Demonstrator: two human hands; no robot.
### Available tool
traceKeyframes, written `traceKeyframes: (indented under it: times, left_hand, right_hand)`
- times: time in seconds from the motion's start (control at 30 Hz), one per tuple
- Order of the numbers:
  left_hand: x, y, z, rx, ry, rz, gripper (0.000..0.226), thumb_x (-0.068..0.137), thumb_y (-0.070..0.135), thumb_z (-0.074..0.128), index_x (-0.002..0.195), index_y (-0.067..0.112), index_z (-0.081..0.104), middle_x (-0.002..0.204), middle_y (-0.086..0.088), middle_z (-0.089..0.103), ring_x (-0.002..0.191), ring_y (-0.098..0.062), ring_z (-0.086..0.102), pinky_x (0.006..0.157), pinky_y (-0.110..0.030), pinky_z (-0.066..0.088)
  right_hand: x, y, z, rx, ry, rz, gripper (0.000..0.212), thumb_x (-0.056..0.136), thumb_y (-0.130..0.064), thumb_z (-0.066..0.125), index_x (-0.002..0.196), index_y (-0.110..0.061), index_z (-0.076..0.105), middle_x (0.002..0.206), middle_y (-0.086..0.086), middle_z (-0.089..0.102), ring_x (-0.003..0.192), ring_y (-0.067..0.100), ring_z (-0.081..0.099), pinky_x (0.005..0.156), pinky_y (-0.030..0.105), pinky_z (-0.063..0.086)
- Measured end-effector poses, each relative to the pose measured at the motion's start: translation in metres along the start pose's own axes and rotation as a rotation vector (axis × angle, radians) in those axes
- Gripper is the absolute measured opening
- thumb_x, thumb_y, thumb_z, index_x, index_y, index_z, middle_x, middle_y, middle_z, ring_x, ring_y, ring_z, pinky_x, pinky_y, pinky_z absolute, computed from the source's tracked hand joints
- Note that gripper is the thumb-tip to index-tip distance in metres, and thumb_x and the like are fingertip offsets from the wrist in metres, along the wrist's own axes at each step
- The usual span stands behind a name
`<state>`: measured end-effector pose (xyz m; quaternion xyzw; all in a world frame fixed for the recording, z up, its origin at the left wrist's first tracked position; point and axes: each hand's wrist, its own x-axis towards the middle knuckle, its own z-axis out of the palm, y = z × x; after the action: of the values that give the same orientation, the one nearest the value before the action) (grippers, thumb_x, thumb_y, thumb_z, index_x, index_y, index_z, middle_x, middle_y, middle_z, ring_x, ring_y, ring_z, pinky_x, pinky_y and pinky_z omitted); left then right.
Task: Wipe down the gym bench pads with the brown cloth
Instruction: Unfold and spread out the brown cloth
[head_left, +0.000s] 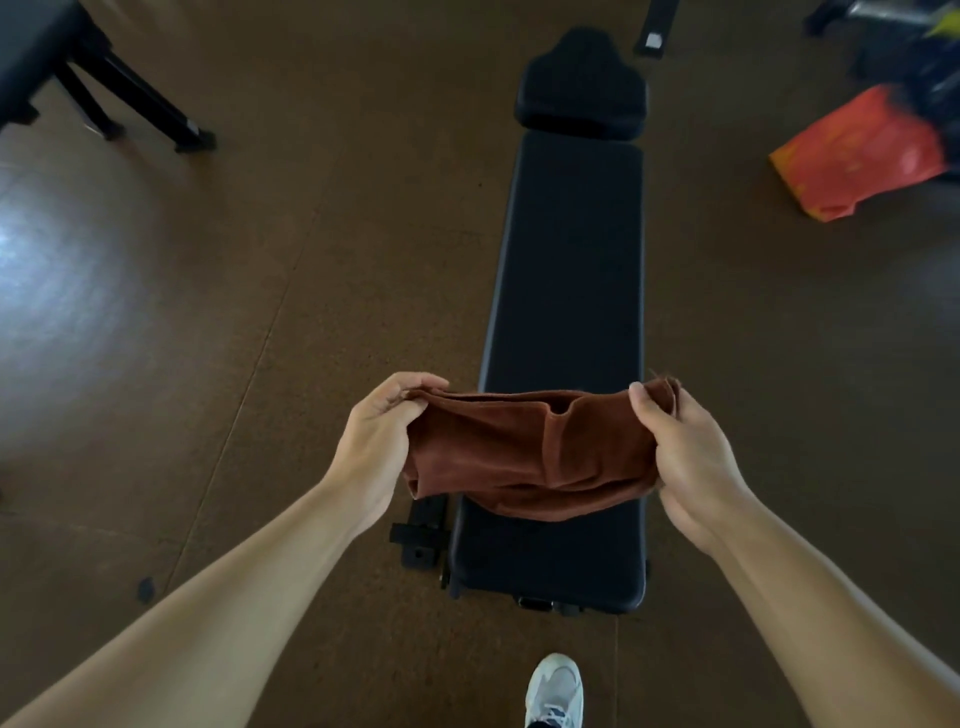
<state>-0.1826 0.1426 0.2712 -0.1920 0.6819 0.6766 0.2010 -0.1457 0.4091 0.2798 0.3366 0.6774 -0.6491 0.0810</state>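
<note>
A brown cloth (524, 452) hangs stretched between both hands above the near part of a black gym bench. My left hand (376, 447) grips its left edge and my right hand (685, 457) grips its right edge. The cloth is loosely folded and sags in the middle. The long back pad (569, 260) runs away from me, and its near end is partly hidden behind the cloth. Beyond it lies a smaller, shaped pad (582, 85) at the far end. I cannot tell whether the cloth touches the pad.
Brown floor surrounds the bench. Another black bench with angled legs (130, 98) stands at the top left. An orange bag (857, 156) and dark gear lie at the top right. A black bracket (421, 535) sticks out left of the bench. My white shoe (553, 691) is at the bottom.
</note>
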Motion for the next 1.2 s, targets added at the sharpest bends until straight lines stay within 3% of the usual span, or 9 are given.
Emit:
traceKeyframes:
  times: [0.2, 0.33, 0.37, 0.57, 0.67, 0.83, 1.0, 1.07, 1.2]
  left_hand:
    - [-0.001, -0.005, 0.011, -0.101, 0.006, -0.013, 0.024, 0.099, 0.024, 0.063, 0.119, 0.028, 0.077, 0.115, 0.007, 0.078, 0.11, -0.004, 0.07, 0.089, -0.023, 0.053]
    - [0.0, -0.01, 0.015, -0.18, -0.023, -0.082, 0.025, 0.102, 0.022, 0.058, 0.121, 0.02, 0.075, 0.116, -0.005, 0.077, 0.117, -0.023, 0.069, 0.092, -0.032, 0.05]
    - [0.001, -0.009, 0.015, -0.177, -0.022, -0.089, 0.024, 0.103, 0.021, 0.057, 0.119, 0.018, 0.075, 0.115, -0.005, 0.077, 0.12, -0.026, 0.067, 0.096, -0.034, 0.05]
    - [0.01, 0.036, 0.02, -0.199, 0.038, 0.047, 0.02, 0.104, 0.019, 0.058, 0.112, 0.018, 0.076, 0.116, -0.003, 0.076, 0.121, -0.02, 0.066, 0.109, -0.035, 0.045]
    - [0.009, 0.075, 0.03, -0.215, 0.039, 0.195, 0.018, 0.105, 0.019, 0.056, 0.11, 0.019, 0.074, 0.115, -0.005, 0.074, 0.122, -0.022, 0.066, 0.1, -0.03, 0.047]
    - [-0.001, 0.106, 0.046, -0.185, 0.077, 0.347, 0.021, 0.108, 0.018, 0.051, 0.106, 0.017, 0.072, 0.099, 0.001, 0.074, 0.104, -0.015, 0.07, 0.105, -0.033, 0.052]
    - [-0.015, 0.06, 0.04, 0.071, 0.13, 0.309, 0.021, 0.107, 0.029, 0.052, 0.105, 0.03, 0.073, 0.099, 0.012, 0.075, 0.1, -0.004, 0.069, 0.088, -0.024, 0.055]
    - [-0.021, 0.02, 0.035, 0.227, 0.136, 0.274, 0.019, 0.106, 0.03, 0.053, 0.103, 0.033, 0.072, 0.093, 0.016, 0.074, 0.085, 0.007, 0.067, 0.071, -0.01, 0.051]
    - [-0.03, -0.084, 0.023, 0.434, 0.103, 0.024, 0.01, 0.101, 0.026, 0.062, 0.101, 0.032, 0.07, 0.094, 0.01, 0.074, 0.085, -0.005, 0.071, 0.065, -0.016, 0.05]
  right_hand:
    - [0.004, 0.003, -0.02, -0.026, 0.174, -0.013, 0.034, 0.104, -0.045, 0.055, 0.103, -0.019, 0.077, 0.097, -0.004, 0.08, 0.095, 0.009, 0.074, 0.075, 0.021, 0.049]
    - [0.012, 0.013, -0.033, -0.192, 0.253, -0.046, 0.058, 0.104, -0.057, 0.047, 0.107, -0.003, 0.07, 0.11, 0.023, 0.072, 0.105, 0.042, 0.067, 0.094, 0.059, 0.055]
    - [0.013, 0.012, -0.036, -0.237, 0.268, -0.074, 0.057, 0.105, -0.057, 0.044, 0.107, -0.007, 0.071, 0.11, 0.022, 0.072, 0.105, 0.042, 0.067, 0.093, 0.06, 0.053]
    - [0.024, -0.035, -0.048, -0.333, 0.356, -0.46, 0.039, 0.11, -0.048, 0.038, 0.107, -0.021, 0.066, 0.084, -0.011, 0.065, 0.075, -0.001, 0.061, 0.073, 0.029, 0.049]
    - [0.025, -0.068, -0.051, -0.281, 0.466, -0.64, 0.032, 0.111, -0.042, 0.039, 0.093, -0.024, 0.058, 0.07, -0.015, 0.053, 0.062, -0.006, 0.05, 0.062, 0.016, 0.037]
    - [0.008, -0.093, -0.062, -0.19, 0.52, -0.781, 0.037, 0.112, -0.035, 0.04, 0.075, -0.029, 0.047, 0.063, -0.026, 0.051, 0.061, -0.007, 0.044, 0.06, 0.014, 0.033]
    - [-0.017, -0.036, -0.078, -0.323, 0.377, -0.656, 0.031, 0.111, -0.035, 0.043, 0.084, -0.026, 0.057, 0.072, -0.01, 0.055, 0.061, -0.007, 0.052, 0.055, 0.01, 0.039]
    - [-0.022, 0.011, -0.086, -0.377, 0.261, -0.505, 0.027, 0.108, -0.039, 0.044, 0.091, -0.03, 0.062, 0.079, -0.008, 0.063, 0.065, -0.004, 0.06, 0.056, 0.012, 0.045]
    - [-0.022, 0.124, -0.09, -0.53, 0.043, -0.093, 0.026, 0.106, -0.042, 0.05, 0.107, -0.026, 0.071, 0.087, -0.007, 0.074, 0.074, -0.002, 0.069, 0.057, 0.011, 0.047]
